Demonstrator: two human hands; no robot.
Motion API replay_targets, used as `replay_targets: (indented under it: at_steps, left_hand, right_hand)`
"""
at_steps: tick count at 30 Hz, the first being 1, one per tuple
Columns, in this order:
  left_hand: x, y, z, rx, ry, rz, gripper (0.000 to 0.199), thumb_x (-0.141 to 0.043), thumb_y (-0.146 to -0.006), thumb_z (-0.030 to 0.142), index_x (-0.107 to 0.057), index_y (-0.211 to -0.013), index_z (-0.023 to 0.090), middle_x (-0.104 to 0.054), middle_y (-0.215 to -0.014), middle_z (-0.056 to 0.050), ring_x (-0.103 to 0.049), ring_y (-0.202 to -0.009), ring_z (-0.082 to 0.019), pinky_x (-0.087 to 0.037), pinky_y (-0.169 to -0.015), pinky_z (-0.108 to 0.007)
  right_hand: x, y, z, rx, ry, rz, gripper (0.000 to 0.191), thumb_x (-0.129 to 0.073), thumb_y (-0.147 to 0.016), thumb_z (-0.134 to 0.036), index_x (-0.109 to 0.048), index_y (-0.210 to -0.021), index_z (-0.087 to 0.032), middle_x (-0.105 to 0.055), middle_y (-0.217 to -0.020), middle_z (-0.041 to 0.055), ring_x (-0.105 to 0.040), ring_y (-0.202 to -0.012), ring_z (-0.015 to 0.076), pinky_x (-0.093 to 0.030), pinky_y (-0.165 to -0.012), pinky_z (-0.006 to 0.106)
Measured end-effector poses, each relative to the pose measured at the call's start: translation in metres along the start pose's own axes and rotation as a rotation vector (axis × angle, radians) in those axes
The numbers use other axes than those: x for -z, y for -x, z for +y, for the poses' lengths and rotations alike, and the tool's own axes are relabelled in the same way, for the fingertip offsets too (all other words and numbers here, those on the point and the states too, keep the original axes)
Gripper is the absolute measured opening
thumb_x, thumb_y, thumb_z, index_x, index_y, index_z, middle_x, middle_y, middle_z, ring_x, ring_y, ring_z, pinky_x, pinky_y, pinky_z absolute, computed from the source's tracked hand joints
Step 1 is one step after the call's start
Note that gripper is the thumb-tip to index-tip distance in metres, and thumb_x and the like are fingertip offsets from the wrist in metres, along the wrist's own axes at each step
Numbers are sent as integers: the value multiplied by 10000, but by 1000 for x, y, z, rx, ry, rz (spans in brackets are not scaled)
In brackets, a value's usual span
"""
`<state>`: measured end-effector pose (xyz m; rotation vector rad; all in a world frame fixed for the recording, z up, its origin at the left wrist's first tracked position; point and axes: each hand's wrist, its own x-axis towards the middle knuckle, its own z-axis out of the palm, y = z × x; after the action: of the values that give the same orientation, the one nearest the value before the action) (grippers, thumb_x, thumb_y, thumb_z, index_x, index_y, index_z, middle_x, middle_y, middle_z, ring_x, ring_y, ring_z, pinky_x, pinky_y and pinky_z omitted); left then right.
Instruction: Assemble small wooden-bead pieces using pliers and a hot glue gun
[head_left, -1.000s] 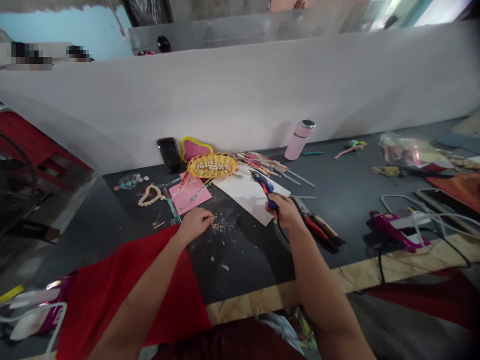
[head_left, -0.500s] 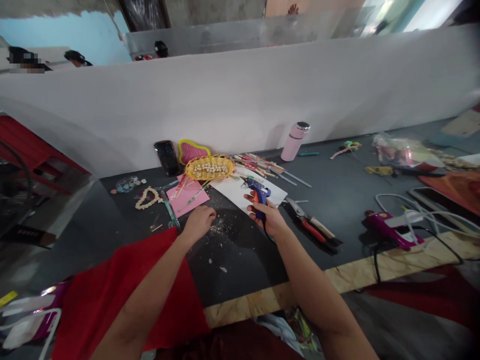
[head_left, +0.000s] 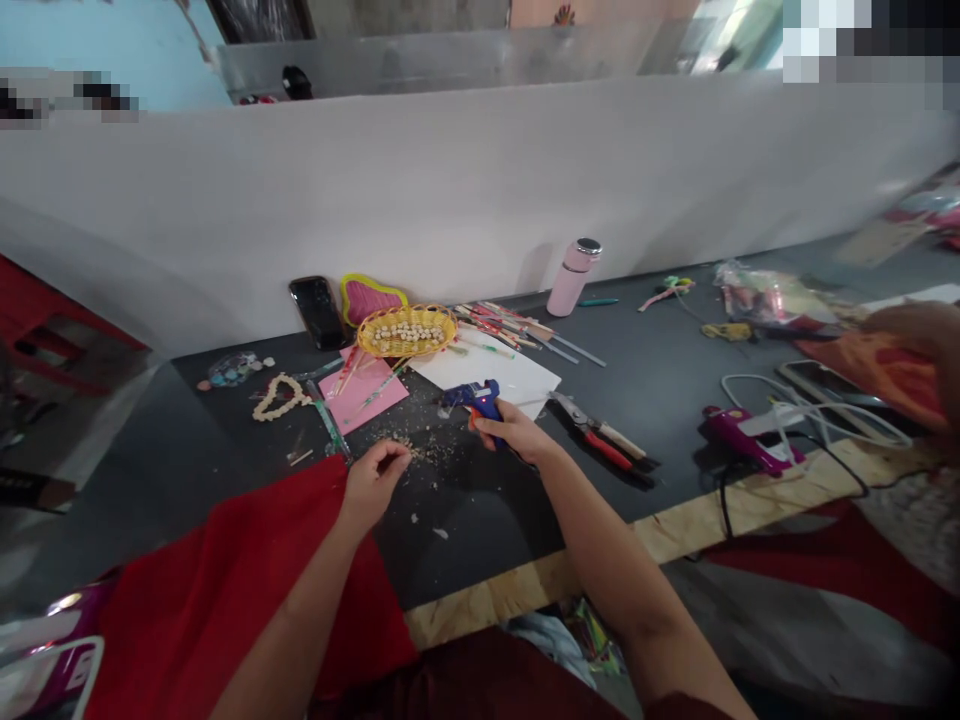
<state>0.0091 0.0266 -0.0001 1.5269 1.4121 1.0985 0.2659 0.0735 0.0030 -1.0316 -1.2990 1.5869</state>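
Note:
My right hand (head_left: 514, 432) is closed around a blue and orange glue gun (head_left: 480, 398), its nozzle pointing left over the table. My left hand (head_left: 371, 485) hovers at the edge of the red cloth (head_left: 247, 560), thumb and fingers pinched together; whatever lies between the fingertips is too small to name. Crumbs and small scraps (head_left: 427, 445) lie on the dark table between the hands. Behind them are a pink paper square (head_left: 367, 392), a white sheet (head_left: 450, 372) and a yellow basket (head_left: 364, 346) of pale beads. A heart-shaped bead loop (head_left: 277, 398) rests at the left.
Red-handled pruning shears (head_left: 609, 450) lie to the right. A phone (head_left: 318, 312), a pink bottle (head_left: 572, 280) and several thin sticks (head_left: 499, 322) are near the white partition (head_left: 450, 190). A magenta device (head_left: 750, 440) with cables sits farther right, beside part of another person.
The glue gun has swung left and lower in my right hand, its nozzle turning toward my left hand. My left hand has shifted slightly left and down. The camera view has turned a little right.

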Motion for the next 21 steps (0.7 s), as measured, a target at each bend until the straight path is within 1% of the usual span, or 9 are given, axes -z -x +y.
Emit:
replay_targets:
  at_steps: [1, 3, 7, 10, 12, 13, 15, 18, 21]
  left_hand:
    - [1, 1, -1, 2, 13, 11, 81, -648, -700, 287, -662, -721, 210, -621, -693, -5, -526, -661, -155, -385, -632, -233]
    - [2, 2, -3, 12, 41, 35, 88, -649, -703, 287, -657, -737, 206, -619, -699, -6, -525, -656, -151, -387, -625, -231]
    - [4, 2, -5, 20, 89, 66, 117, -632, -727, 304, -639, -772, 197, -588, -667, 1, -508, -625, -139, -388, -604, -229]
    - [4, 3, -6, 28, 156, 75, 141, -629, -732, 322, -636, -778, 189, -575, -659, 3, -504, -629, -134, -388, -608, -225]
    - [3, 3, -6, 49, 216, 81, 147, -634, -729, 324, -633, -774, 184, -579, -665, 5, -507, -630, -127, -388, -610, -222]
    - [3, 3, -6, 59, 250, 79, 147, -635, -728, 321, -629, -773, 181, -584, -672, 4, -511, -626, -122, -390, -609, -221]
    - [4, 3, -7, 77, 322, 76, 149, -638, -729, 314, -617, -772, 173, -594, -695, 1, -516, -610, -110, -394, -606, -221]
    - [7, 1, -10, 120, 462, 78, 165, -639, -733, 304, -601, -815, 166, -600, -726, -3, -522, -589, -97, -398, -593, -223]
    - [11, -2, -11, 186, 609, 90, 202, -651, -728, 296, -598, -870, 162, -597, -729, 2, -525, -582, -87, -399, -580, -217]
  right_hand:
    - [2, -2, -2, -2, 23, 10, 281, -638, -731, -391, -554, -866, -159, -552, -574, -45, -463, -456, 72, -353, -451, 191]
    - [7, -8, -11, 18, 43, 75, 286, -615, -748, -401, -550, -882, -157, -538, -564, -45, -459, -454, 74, -337, -433, 187]
    - [15, -18, -48, 156, 110, 193, 263, -617, -749, -365, -539, -904, -167, -590, -715, -14, -456, -475, 59, -346, -442, 190]
    - [8, -20, -77, 282, 192, 236, 239, -618, -746, -340, -545, -907, -179, -601, -808, -5, -461, -514, 59, -376, -483, 200]
    - [-3, -20, -87, 310, 232, 264, 249, -637, -723, -327, -559, -913, -185, -605, -834, -1, -467, -545, 65, -386, -505, 206]
    - [-9, -19, -87, 299, 229, 268, 261, -648, -709, -324, -562, -913, -187, -610, -839, 1, -471, -554, 70, -389, -511, 210]
    - [-21, -17, -80, 240, 171, 240, 276, -656, -693, -338, -556, -905, -192, -622, -847, 8, -476, -554, 76, -391, -513, 219]
    - [-36, -9, -53, 160, 61, 153, 272, -629, -722, -392, -534, -882, -194, -636, -867, 25, -482, -541, 79, -381, -504, 226]
    - [-47, 1, -24, 113, 42, 69, 311, -611, -751, -435, -547, -910, -175, -627, -819, 29, -479, -544, 86, -371, -508, 227]
